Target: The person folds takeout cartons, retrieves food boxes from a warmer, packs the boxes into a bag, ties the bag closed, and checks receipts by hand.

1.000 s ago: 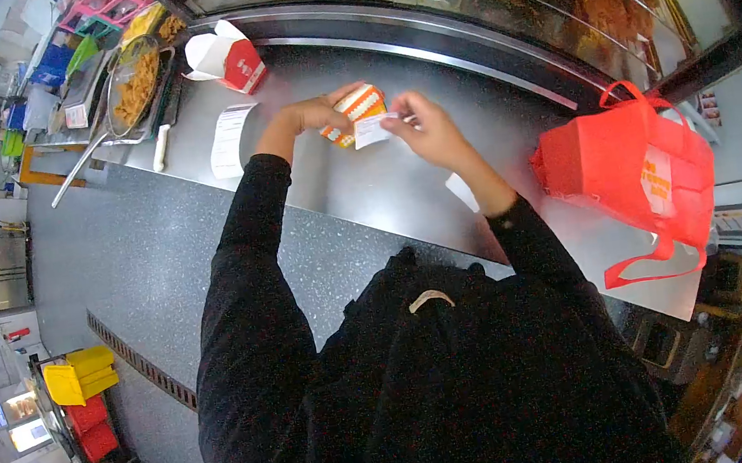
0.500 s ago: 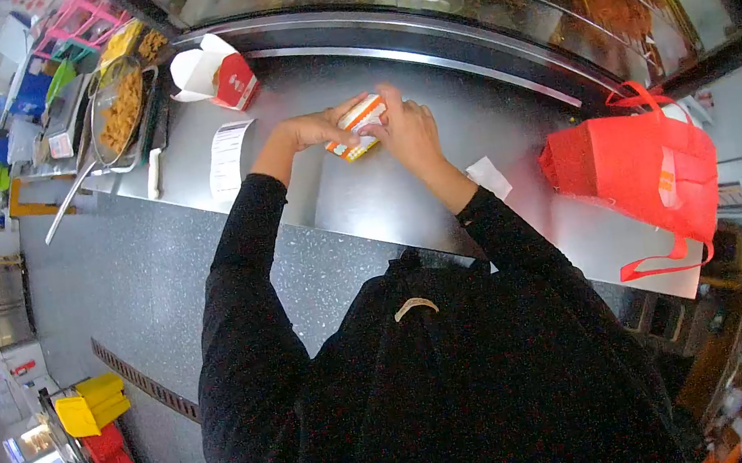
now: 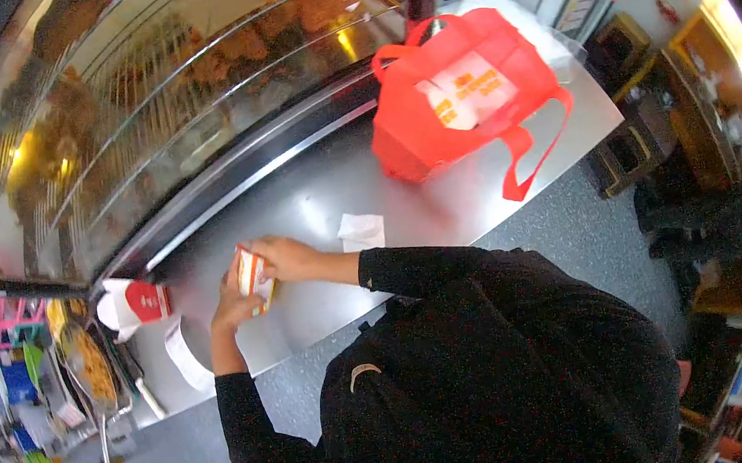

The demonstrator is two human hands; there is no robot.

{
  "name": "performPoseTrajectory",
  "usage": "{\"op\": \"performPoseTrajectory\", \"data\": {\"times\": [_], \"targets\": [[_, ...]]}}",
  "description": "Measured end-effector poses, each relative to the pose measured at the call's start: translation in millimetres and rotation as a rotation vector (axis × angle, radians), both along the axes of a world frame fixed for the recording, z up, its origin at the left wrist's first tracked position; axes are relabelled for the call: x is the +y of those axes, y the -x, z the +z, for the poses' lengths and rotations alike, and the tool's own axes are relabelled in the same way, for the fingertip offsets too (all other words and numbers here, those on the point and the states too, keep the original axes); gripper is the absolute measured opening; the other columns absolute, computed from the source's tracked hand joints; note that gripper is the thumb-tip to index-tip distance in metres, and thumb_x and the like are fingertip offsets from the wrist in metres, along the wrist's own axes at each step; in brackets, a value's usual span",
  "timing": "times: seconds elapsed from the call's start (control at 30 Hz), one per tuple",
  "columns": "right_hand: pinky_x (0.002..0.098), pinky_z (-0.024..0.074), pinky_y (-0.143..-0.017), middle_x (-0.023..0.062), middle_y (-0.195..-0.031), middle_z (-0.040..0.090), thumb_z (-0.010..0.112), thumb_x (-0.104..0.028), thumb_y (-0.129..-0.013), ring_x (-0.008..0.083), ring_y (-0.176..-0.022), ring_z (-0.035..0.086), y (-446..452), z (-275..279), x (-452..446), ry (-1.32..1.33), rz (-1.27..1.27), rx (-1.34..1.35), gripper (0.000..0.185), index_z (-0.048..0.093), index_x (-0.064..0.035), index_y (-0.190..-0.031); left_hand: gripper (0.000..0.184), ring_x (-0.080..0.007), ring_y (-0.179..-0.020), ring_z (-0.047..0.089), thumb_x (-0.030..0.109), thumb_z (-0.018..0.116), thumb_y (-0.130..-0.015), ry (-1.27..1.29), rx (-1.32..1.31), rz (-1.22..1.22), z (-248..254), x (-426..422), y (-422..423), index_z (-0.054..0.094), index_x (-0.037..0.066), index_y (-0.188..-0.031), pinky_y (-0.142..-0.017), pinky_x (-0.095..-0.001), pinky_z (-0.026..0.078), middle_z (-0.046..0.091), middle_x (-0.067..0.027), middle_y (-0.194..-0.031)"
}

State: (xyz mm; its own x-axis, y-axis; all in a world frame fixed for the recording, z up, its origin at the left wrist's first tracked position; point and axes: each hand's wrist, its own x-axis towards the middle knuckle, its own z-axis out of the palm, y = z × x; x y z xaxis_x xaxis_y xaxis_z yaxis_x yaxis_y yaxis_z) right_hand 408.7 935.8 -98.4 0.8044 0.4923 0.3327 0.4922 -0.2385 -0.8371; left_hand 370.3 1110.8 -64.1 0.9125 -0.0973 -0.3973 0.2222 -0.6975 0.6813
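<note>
Both hands are closed around a small orange, white and yellow carton (image 3: 253, 273) above the steel counter. My left hand (image 3: 232, 306) grips its left side and lower end. My right hand (image 3: 284, 256) holds the upper right side, with its fingers near the top. The carton's contents cannot be seen. Left of the hands stands a red and white takeaway box (image 3: 148, 301) with its flaps up. A long printed receipt (image 3: 185, 357) lies just below that box. To the right of my right hand is a crumpled white paper (image 3: 362, 231).
A red carry bag (image 3: 415, 137) with loop handles stands toward the counter's right end. Behind the steel counter (image 3: 306, 307) runs a glass display case (image 3: 143, 140) with fried food inside. A basket of fried food (image 3: 89, 367) is at far left, near a white-handled utensil (image 3: 149, 398).
My view has swung to the right, so the red bag appears nearer the middle and the counter is tilted. Both hands still hold the carton, which now stands more upright in view.
</note>
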Motion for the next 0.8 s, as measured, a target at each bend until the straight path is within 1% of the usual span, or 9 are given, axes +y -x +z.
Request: {"op": "performPoseTrajectory", "data": {"times": [0.13,0.2,0.27,0.33,0.43,0.5,0.63,0.73,0.8], "targets": [[0.0392,0.0434,-0.079,0.0185,-0.098,0.053,0.058,-0.010,-0.073,0.0357,-0.090,0.053,-0.5,-6.7,-18.8,-0.070,0.112,0.010,0.044,0.045,-0.0042,-0.115,0.098,-0.0313,-0.114,0.037,0.009,0.061,-0.045,-0.141,-0.050,-0.091,12.4,-7.6,3.7,0.021,0.019,-0.135,-0.095,-0.0362,0.032,0.038,-0.0173,-0.123],[0.0382,0.0431,-0.081,0.0171,-0.103,0.053,0.057,-0.007,-0.074,0.0340,-0.093,0.053,5.5,5.9,-31.1,-0.063,0.114,0.052,0.044,0.044,-0.0042,-0.115,0.099,-0.0279,-0.115,0.037,0.007,0.059,-0.043,0.125,-0.012,-0.100,26.3,-17.3,6.4,0.022,0.014,-0.134,-0.096,-0.0351,0.030,0.037,-0.0148,-0.124],[0.0374,0.0429,-0.082,0.0162,-0.105,0.053,0.057,-0.006,-0.074,0.0327,-0.094,0.053,24.5,77.1,-64.9,0.036,0.116,0.120,0.044,0.045,-0.0050,-0.115,0.099,-0.0251,-0.116,0.036,0.007,0.058,-0.041,0.376,-0.016,-0.125,67.1,-37.1,1.4,0.023,0.009,-0.134,-0.097,-0.0337,0.028,0.036,-0.0128,-0.126],[0.0371,0.0430,-0.082,0.0133,-0.106,0.054,0.056,-0.005,-0.074,0.0293,-0.093,0.054,41.0,150.5,-126.5,-0.206,0.088,-0.312,0.035,0.052,-0.0068,-0.109,0.100,-0.0228,-0.116,0.036,0.008,0.058,-0.039,0.615,-0.036,-0.151,134.7,-79.5,0.5,0.023,0.005,-0.133,-0.099,-0.0322,0.024,0.035,-0.0112,-0.128],[0.0361,0.0430,-0.076,0.0093,-0.094,0.055,0.065,-0.015,-0.068,0.0271,-0.093,0.051,43.5,233.4,-252.2,0.152,-0.609,-0.743,0.020,0.062,-0.0120,-0.088,0.100,-0.0236,-0.115,0.036,0.015,0.060,-0.040,0.477,-0.307,-0.550,213.4,-146.6,-27.7,0.023,0.003,-0.133,-0.098,-0.0323,0.024,0.038,-0.0131,-0.123],[0.0408,0.0422,-0.080,0.0121,-0.104,0.056,0.066,-0.023,-0.066,0.0308,-0.098,0.050,22.7,247.4,-326.0,0.548,-1.024,-0.714,0.028,0.063,-0.0223,-0.093,0.098,-0.0241,-0.108,0.041,0.019,0.062,-0.043,0.473,-0.465,-0.827,245.5,-217.2,-55.0,0.023,0.003,-0.132,-0.093,-0.0334,0.029,0.042,-0.0149,-0.117],[0.0402,0.0458,-0.075,0.0211,-0.091,0.059,0.065,-0.022,-0.062,0.0335,-0.086,0.057,-4.8,219.6,-407.8,0.780,-0.779,0.142,0.034,0.064,-0.0135,-0.096,0.090,-0.0233,-0.081,0.054,0.023,0.061,-0.051,0.354,-0.118,-1.043,238.1,-350.3,-113.4,0.024,0.010,-0.133,-0.068,-0.0301,0.044,0.050,-0.0145,-0.103],[0.0389,0.0463,-0.073,0.0226,-0.079,0.059,0.058,-0.013,-0.065,0.0341,-0.079,0.058,-13.4,194.8,-435.9,0.716,-0.679,0.031,0.030,0.063,-0.0054,-0.093,0.088,-0.0175,-0.091,0.053,0.015,0.057,-0.056,0.132,0.328,-0.974,207.3,-403.1,-145.2,0.019,0.014,-0.135,-0.076,-0.0269,0.043,0.051,-0.0097,-0.110],[0.0383,0.0447,-0.075,0.0230,-0.087,0.058,0.057,-0.009,-0.065,0.0350,-0.083,0.056,-10.9,195.0,-435.9,0.702,-0.673,0.004,0.030,0.061,-0.0020,-0.094,0.087,-0.0191,-0.089,0.054,0.019,0.059,-0.055,-0.007,0.204,-0.987,180.6,-420.3,-156.9,0.022,0.013,-0.134,-0.076,-0.0286,0.043,0.052,-0.0117,-0.110]]}}
